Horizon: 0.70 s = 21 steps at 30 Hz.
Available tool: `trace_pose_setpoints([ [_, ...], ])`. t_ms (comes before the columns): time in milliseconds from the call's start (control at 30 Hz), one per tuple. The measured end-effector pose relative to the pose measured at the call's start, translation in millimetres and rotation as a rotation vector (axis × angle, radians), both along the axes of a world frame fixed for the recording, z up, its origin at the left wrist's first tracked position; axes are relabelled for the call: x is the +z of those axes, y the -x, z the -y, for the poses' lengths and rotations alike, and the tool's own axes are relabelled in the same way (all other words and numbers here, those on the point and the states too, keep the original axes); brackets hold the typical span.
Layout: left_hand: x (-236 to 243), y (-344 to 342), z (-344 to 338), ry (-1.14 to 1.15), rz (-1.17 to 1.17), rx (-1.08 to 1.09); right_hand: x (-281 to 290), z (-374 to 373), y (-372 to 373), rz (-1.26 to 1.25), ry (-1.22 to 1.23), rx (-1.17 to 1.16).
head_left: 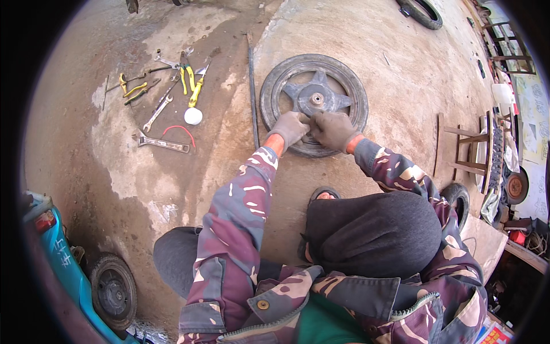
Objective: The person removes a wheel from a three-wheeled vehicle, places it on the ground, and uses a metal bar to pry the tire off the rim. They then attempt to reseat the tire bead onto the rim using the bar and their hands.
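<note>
A motorcycle wheel with a black tyre and a grey star-shaped hub lies flat on the concrete floor in front of me. My left hand and my right hand, both in grey-brown gloves, meet at the wheel's near side, just below the hub. The fingers of both are curled and close together; whatever they pinch is hidden behind them. Left of the wheel lies a long dark metal bar. Farther left are yellow-handled pliers, a yellow-handled screwdriver, a combination wrench and an adjustable wrench.
Beside the tools are a white round object and a curved red strip. A teal motorcycle body and its wheel stand at lower left. At right are a wooden stool and a loose tyre; another tyre lies far off.
</note>
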<state>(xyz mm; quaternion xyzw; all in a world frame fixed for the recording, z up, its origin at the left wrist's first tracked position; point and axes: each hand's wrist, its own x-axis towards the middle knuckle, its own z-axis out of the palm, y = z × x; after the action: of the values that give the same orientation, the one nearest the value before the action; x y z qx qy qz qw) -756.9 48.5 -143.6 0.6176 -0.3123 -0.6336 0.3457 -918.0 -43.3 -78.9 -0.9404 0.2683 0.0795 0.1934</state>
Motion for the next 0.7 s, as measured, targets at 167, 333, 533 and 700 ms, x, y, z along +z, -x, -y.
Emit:
trace_pose_setpoints([
  [167,2,-2,-1,0.009,-0.028,-0.014,8,11,3,0.218,-0.329,-0.507],
  [333,3,1,1,0.004,0.082,-0.07,7,19,18,0.302,-0.942,-0.826],
  [533,5,1,-1,-0.021,-0.027,-0.013,5,5,20,0.435,-0.994,-0.769],
  [700,6,0,-1,-0.001,0.017,-0.044,16,3,18,0.343,-0.858,-0.739],
])
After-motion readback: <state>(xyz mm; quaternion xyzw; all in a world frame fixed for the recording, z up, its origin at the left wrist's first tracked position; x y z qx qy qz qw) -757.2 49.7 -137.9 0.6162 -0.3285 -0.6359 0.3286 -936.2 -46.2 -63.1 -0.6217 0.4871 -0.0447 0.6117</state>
